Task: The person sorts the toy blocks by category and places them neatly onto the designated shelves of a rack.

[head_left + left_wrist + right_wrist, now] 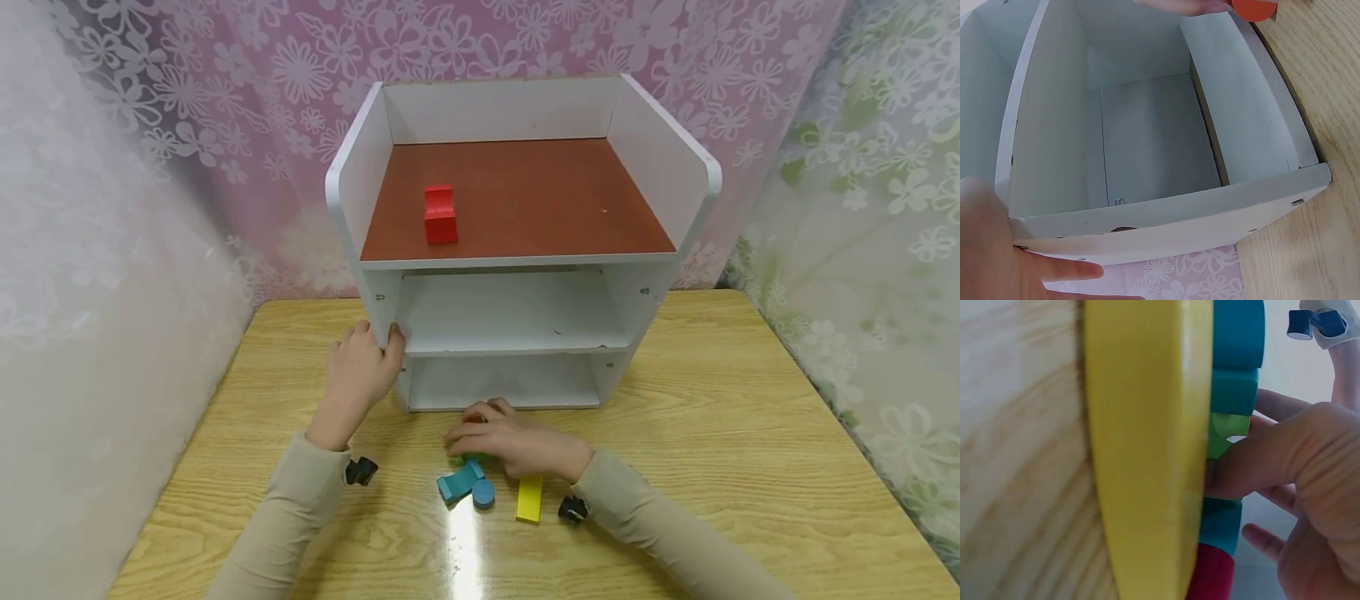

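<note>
My left hand [363, 367] grips the front edge of the left side panel of a small white shelf unit [517, 312], thumb inside and fingers outside. In front of the unit, my right hand [510, 437] is curled down over a green block [1219, 442], its thumb on the near side and fingers beyond. The hand partly hides this block. A red rounded block [1254, 7] shows by the right fingertips in the left wrist view. Close to the hand lie a teal curved block [461, 482], a blue round block [483, 493] and a yellow flat block [528, 500].
A red curved block [440, 215] stands on the unit's brown top board [525, 192], towards the left. Below are two white compartments facing forward. The wooden table [750, 467] meets patterned curtains [525, 37] at the back and sides.
</note>
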{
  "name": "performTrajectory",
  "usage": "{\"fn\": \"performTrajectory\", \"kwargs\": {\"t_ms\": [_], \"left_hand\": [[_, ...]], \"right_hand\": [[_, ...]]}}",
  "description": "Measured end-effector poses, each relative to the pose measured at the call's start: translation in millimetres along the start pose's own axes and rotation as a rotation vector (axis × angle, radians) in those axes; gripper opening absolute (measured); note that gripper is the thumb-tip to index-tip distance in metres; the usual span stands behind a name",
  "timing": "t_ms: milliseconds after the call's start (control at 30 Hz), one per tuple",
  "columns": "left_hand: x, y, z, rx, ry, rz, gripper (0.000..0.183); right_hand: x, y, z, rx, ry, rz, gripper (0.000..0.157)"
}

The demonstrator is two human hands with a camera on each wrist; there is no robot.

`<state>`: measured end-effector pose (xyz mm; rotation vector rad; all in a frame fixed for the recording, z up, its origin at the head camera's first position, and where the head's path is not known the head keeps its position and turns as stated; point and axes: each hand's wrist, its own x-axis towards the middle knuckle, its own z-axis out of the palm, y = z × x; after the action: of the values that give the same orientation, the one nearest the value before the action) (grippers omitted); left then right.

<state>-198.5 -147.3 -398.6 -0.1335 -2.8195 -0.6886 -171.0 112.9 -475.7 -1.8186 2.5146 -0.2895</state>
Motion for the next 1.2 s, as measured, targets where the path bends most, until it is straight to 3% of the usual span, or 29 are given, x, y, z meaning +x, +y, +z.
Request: {"fn": "performTrajectory", "kwargs": {"t_ms": [567,800,1000,1200], "left_hand": [[0.9,-0.6,0.6,-0.009,0.003,-0.001,0.052],[1.2,-1.0,1.1,-0.008,0.010,0.004,0.051],[0.9,-1.1,1.0,-0.012,0.009,0.004,0.052],[0.6,-1.3,0.8,-0.008,0.005,0.001,0.052]], "right_hand": [[3,-3,-23.9,0.009,-0.006,0.022,0.078],[1,-8,-42.5,0.035,0.034,-0.001,0.078],[0,-13,-58.8,0.002,0.092,-0.036,0.065],[-3,-23,-78.5,0.001,0.088,-0.031,0.066]]}}
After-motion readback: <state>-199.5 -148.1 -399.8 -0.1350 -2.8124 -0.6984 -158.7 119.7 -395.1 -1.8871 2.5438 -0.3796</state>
